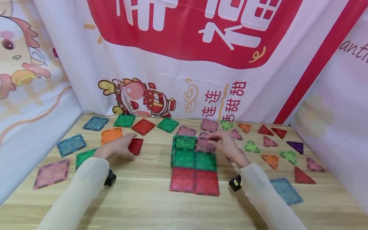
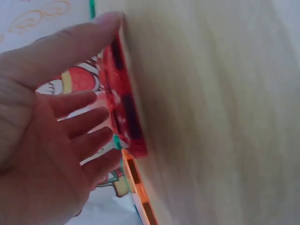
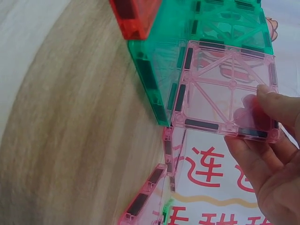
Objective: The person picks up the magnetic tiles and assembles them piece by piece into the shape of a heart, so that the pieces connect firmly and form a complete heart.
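Wood-grain tabletop (image 1: 143, 201) — left hand (image 1: 121, 147) spread beside a red tile (image 1: 136, 146) — right hand (image 1: 228, 147) pinching a pink tile (image 3: 213, 101).

The head view looks forward and down from above the near side of the tabletop (image 1: 138, 198), the farthest of the three, reaching to the printed cloth (image 1: 258, 95) behind. The left wrist view sits close by the left hand (image 1: 123, 147), turned sideways toward the cloth, and shares the red square tile (image 1: 136, 146) with the head view. Also close and sideways, the right wrist view faces the right hand (image 1: 228, 147) and pink square tile (image 1: 204, 143), both shared with the head view.
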Motion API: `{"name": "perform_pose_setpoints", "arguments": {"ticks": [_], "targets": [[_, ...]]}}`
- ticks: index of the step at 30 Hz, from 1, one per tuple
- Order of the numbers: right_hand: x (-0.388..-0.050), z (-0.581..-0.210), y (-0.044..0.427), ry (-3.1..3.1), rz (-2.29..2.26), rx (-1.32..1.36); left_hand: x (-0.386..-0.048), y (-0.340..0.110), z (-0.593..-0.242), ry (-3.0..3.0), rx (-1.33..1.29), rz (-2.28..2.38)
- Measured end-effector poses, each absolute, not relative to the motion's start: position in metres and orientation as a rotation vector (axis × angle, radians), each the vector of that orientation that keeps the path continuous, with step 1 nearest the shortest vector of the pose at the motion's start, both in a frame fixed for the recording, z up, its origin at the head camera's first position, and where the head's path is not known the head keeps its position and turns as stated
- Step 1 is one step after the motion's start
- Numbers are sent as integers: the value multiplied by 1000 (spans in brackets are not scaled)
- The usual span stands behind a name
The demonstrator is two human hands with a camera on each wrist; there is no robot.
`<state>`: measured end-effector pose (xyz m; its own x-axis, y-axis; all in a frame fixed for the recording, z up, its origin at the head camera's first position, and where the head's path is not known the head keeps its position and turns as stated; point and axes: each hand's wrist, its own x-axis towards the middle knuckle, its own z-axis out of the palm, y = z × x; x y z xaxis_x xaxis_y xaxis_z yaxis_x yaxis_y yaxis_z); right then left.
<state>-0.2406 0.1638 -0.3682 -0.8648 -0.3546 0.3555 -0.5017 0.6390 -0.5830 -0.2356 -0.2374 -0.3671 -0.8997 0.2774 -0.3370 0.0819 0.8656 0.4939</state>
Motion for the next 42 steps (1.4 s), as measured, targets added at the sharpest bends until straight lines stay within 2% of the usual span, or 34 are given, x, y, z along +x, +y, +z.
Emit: {"name": "perform_pose_setpoints", "arguments": {"ticks": [7, 16, 32, 37, 42], "targets": [[-239, -372, 163, -2678, 1052, 696, -239, -245, -374, 2679, 300, 598], [-243, -368, 166, -2693, 1060, 697, -235, -223, -373, 2847, 480, 435], [-242, -368, 167, -2712, 1067, 702, -166, -167, -367, 2753, 828, 870], [-242, -369, 166, -2727, 1097, 703, -157, -149, -369, 2668, 932, 920], [-243, -368, 168, -2725, 1092, 705, -155, -140, -370, 2652, 919, 900]]}}
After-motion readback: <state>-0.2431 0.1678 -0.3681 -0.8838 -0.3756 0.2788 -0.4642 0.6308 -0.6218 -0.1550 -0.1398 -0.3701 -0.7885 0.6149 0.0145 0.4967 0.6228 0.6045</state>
